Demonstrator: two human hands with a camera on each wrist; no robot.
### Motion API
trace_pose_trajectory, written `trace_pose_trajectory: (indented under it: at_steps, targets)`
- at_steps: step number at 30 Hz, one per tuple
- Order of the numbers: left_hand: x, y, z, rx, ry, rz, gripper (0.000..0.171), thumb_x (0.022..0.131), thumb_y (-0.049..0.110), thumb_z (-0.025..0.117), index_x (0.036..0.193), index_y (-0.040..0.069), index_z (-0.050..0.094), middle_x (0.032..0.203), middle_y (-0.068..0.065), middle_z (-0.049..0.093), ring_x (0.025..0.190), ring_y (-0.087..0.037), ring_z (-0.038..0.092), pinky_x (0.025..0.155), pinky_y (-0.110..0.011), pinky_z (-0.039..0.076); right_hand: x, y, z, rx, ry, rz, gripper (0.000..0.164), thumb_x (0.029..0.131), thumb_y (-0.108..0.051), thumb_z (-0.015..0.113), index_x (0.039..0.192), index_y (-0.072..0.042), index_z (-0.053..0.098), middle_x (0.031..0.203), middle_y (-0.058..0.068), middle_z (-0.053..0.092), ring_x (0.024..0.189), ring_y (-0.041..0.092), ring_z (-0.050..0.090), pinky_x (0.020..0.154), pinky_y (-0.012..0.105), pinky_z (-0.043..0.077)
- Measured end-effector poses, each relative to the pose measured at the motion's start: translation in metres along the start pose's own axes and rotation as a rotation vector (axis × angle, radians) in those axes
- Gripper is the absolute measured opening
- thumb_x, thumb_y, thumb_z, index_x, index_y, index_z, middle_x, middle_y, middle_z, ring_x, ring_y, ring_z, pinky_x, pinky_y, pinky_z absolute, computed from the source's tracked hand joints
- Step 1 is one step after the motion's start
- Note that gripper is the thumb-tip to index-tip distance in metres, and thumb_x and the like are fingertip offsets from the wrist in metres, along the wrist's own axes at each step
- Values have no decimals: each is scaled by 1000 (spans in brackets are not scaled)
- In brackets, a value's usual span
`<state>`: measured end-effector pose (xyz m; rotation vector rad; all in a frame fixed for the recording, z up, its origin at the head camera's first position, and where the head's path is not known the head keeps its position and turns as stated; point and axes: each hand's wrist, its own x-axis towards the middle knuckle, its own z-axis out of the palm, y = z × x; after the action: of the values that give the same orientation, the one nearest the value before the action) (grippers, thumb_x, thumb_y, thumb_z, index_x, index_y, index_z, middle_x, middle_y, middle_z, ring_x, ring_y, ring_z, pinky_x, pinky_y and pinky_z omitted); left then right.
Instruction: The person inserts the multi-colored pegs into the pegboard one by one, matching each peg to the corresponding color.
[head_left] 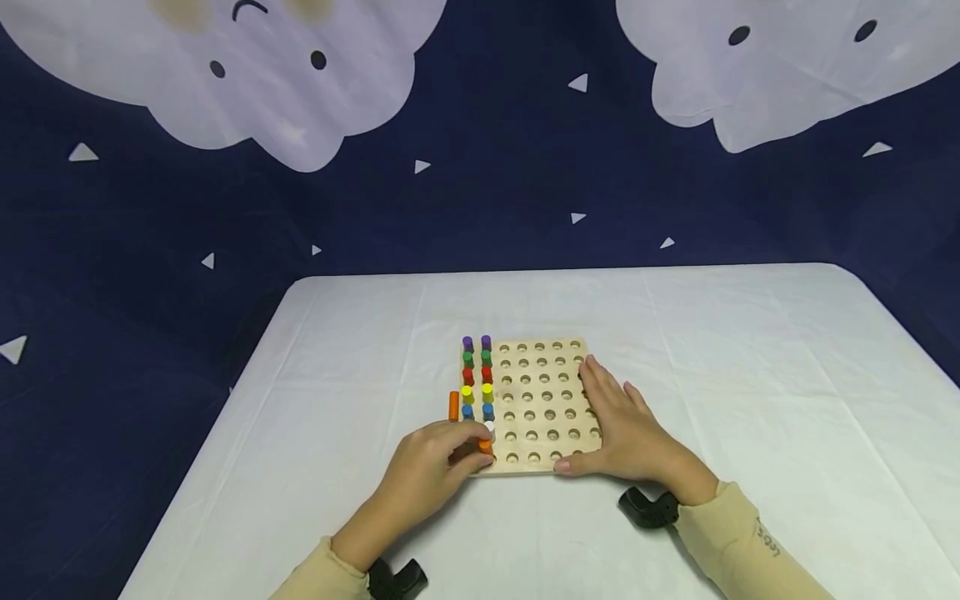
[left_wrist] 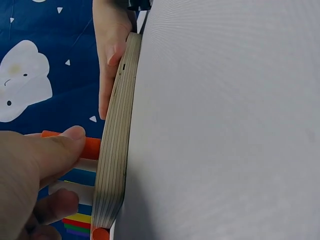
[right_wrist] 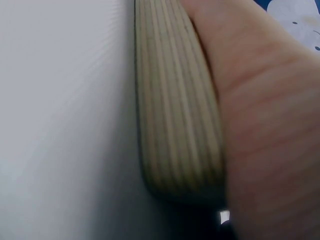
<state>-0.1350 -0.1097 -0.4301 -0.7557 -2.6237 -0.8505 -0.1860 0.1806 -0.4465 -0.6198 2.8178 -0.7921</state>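
Observation:
A wooden pegboard (head_left: 520, 425) with rows of round holes lies on the table. My left hand (head_left: 431, 462) is at its near left corner, pinching an orange peg (left_wrist: 91, 148) between thumb and fingers. That peg stands upright at the near end of the second column, its lower end at the board. Beyond it, pairs of purple, green, red (head_left: 487, 376), yellow and blue pegs stand in the two left columns. A white peg (head_left: 490, 427) shows partly behind my fingers. My right hand (head_left: 626, 433) rests on the board's right side, fingers extended along it, thumb at the near edge.
A loose orange peg (head_left: 453, 406) lies just left of the board. White cloth covers the table (head_left: 750, 375). A dark blue backdrop (head_left: 495, 200) with clouds and small triangles hangs behind. Black wrist devices (head_left: 648, 508) sit at both wrists.

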Motion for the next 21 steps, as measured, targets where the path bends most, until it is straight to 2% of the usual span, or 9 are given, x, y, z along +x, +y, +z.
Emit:
trace_pose_trajectory:
  at_steps: [8, 14, 21]
  targets:
    - [1, -1, 1, -20, -44, 15, 22, 84, 26, 80, 103, 21, 71, 92, 13, 72, 74, 1, 54, 67, -21, 47, 0, 2, 0, -5, 2, 1, 145, 59, -82, 73, 159, -8, -1, 167, 15, -2, 154, 37, 7, 119, 62, 2]
    - [-1, -2, 0, -42, -66, 6, 22, 84, 26, 79, 103, 20, 71, 85, 14, 67, 71, 1, 51, 64, -18, 43, 0, 2, 1, -4, -1, 1, 145, 59, -82, 73, 159, -7, 0, 167, 14, -2, 154, 36, 6, 120, 61, 1]
    - [-2, -2, 2, 0, -77, 43, 17, 84, 23, 80, 100, 23, 73, 97, 13, 74, 87, 0, 64, 75, -24, 53, 0, 1, 0, 0, -4, 4, 145, 59, -83, 73, 159, -7, 0, 167, 15, -2, 154, 37, 7, 120, 62, 1]
